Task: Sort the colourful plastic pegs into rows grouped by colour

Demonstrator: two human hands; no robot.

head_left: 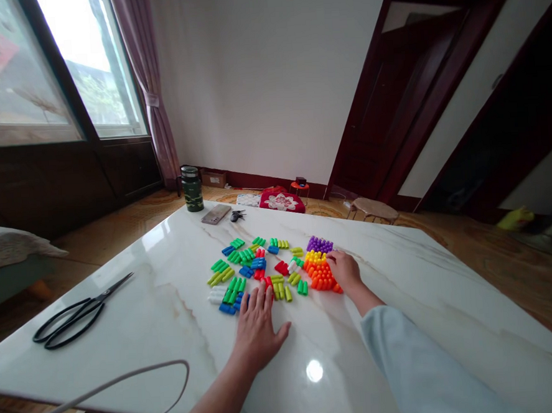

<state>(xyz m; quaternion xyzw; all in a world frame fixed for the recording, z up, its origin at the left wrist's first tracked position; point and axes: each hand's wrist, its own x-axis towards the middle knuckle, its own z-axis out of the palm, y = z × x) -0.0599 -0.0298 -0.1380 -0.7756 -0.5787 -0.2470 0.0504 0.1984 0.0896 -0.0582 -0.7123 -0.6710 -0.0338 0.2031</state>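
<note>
Small plastic tube-like pieces in green, blue, yellow-green, red and white lie in loose groups across the middle of the white table (pixel 171 331). My left hand (pixel 257 329) rests with fingers spread, its fingertips by the blue pieces (pixel 227 308) and red pieces. To the right, orange pieces (pixel 321 277), yellow pieces (pixel 313 256) and purple pieces (pixel 319 245) are packed tightly in rows. At the right edge of the yellow ones is my right hand (pixel 346 269), its fingers drawn together. Whatever its fingertips hold is too small to make out.
Black-handled scissors (pixel 74 315) lie at the left, with a grey cable (pixel 127 369) in front. Toward the far edge are a camouflage flask (pixel 192 188), a phone (pixel 216 214) and keys (pixel 238 215). A stool (pixel 373 208) stands beyond the table.
</note>
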